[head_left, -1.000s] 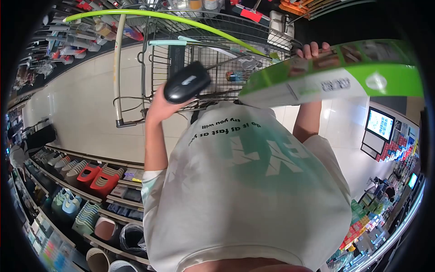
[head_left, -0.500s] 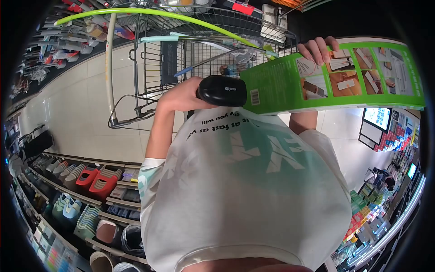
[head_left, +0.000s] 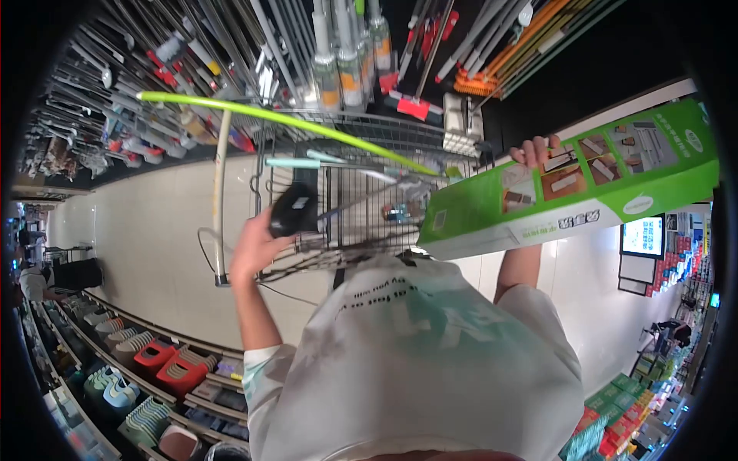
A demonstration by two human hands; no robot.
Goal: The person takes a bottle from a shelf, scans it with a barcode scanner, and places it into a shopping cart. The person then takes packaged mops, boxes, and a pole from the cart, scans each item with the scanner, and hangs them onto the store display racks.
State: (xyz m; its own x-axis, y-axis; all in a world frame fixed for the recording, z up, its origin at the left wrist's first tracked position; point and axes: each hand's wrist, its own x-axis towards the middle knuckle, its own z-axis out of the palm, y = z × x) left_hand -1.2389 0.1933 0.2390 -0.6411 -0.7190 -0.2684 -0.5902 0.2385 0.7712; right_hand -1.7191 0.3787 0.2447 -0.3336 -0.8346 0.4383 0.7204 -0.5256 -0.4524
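Note:
My left hand (head_left: 255, 250) is closed round a black handheld barcode scanner (head_left: 295, 209), held over the near left side of a wire shopping cart (head_left: 346, 238). My right hand (head_left: 534, 151) grips the far edge of a long green and white cardboard box (head_left: 565, 180), its fingers bent over the top and the thumb hidden behind. Photos of a flat mop and Chinese lettering cover the box, which tilts up towards the right. Its left end is close to the cart. Inside the cart lie a pale turquoise handle (head_left: 294, 163) and other long-handled items, partly blurred.
A lime-green tube (head_left: 284, 124) spans the cart, near a beige pole (head_left: 223, 184). Brushes and mops hang beyond, with spray bottles (head_left: 350, 73). Shelves at lower left hold red plastic stools (head_left: 184, 369). A screen (head_left: 643, 236) stands right; another person (head_left: 34, 284) is far left.
The scanner has moved left, away from the box's barcode end. The box has tipped so its white side shows. My view has shifted, showing more of the racks beyond.

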